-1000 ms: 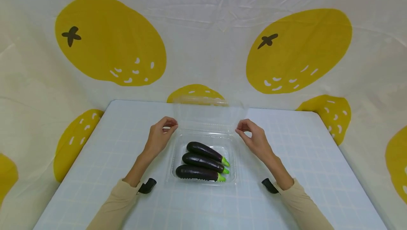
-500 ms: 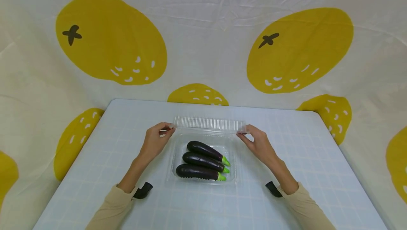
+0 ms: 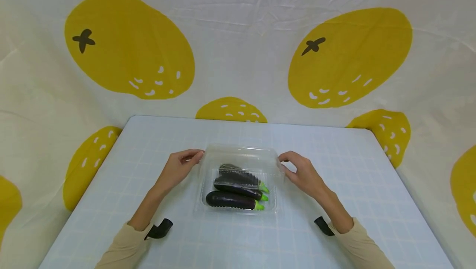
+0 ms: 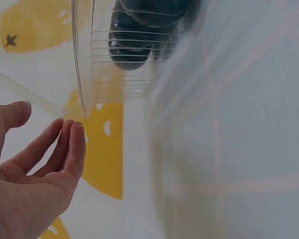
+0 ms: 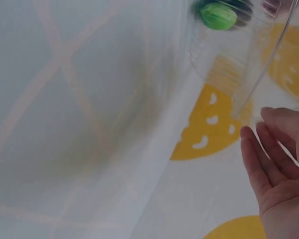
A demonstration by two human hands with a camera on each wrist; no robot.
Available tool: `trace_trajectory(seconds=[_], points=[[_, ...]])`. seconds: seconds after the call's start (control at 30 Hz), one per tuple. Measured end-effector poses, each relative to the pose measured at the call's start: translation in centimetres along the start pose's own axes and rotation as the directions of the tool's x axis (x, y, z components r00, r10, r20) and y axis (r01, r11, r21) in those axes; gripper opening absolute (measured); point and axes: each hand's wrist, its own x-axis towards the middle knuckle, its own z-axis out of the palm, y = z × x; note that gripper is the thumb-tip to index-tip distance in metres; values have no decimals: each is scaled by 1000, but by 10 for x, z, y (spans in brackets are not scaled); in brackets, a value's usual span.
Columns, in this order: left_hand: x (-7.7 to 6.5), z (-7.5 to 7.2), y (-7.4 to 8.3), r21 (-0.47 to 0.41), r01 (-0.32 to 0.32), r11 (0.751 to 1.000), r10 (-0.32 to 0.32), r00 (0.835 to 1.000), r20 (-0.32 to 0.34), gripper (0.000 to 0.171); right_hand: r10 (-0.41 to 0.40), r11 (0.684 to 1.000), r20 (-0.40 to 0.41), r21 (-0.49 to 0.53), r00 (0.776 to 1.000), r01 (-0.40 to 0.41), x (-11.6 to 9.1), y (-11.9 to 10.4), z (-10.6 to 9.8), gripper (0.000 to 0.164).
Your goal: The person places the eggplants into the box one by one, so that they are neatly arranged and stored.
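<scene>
A clear plastic clamshell container (image 3: 274, 208) sits on the table with three dark purple eggplants (image 3: 230, 200) lying side by side in it. Its hinged lid (image 3: 241, 153) leans forward over the back of the container, partly covering the farther eggplants. At the left end of the lid, my left hand (image 3: 179, 167) touches the edge with its fingertips. In the left wrist view, the thumb of that hand stands apart from the fingers. My right hand (image 3: 303, 176) holds the right corner of the lid between thumb and fingers. A green eggplant stem (image 5: 218, 16) shows in the right wrist view.
The table (image 3: 148, 215) has a pale blue checked cover. Behind and beside it hangs a white cloth (image 3: 238, 54) printed with large yellow fruit. A black wrist mount (image 3: 160, 228) sticks out from the left sleeve, another (image 3: 323, 225) from the right.
The lid has swung from upright at the back forward and down over the container. Both hands have followed it slightly nearer to me. The eggplants have stayed in place.
</scene>
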Motion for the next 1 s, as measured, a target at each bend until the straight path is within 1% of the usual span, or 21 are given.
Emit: trace_trajectory(seconds=[0.07,0.23,0.4,0.5,0.63,0.8,0.87,1.0], points=[[-3,-1,0,-17,9,1000,-9,1000,20,38,-5,1000,15,-4,1000,5,-1,-1,1,28],[-9,3,-2,-65,0,998,5,998,67,38,-11,1000,47,-28,999,13,-9,-2,0,27],[-13,5,-4,-52,-7,999,12,996,83,40,-53,997,59,-56,997,56,-17,-4,1,27],[-18,3,-3,-43,-10,999,14,995,95,44,-55,997,67,-51,996,59,-21,-8,2,28],[-23,2,-4,-40,-6,999,11,993,116,48,-33,999,76,-40,997,36,-28,-15,0,30],[-29,1,-4,-12,-1,1000,3,991,137,49,2,1000,90,5,996,-3,-38,-22,-1,29],[-32,1,-4,-5,7,1000,-6,988,155,48,27,999,96,24,995,-29,-41,-24,-2,27],[-37,0,-5,-11,50,999,-48,981,188,43,85,995,101,38,991,-90,-47,-31,-4,26]])
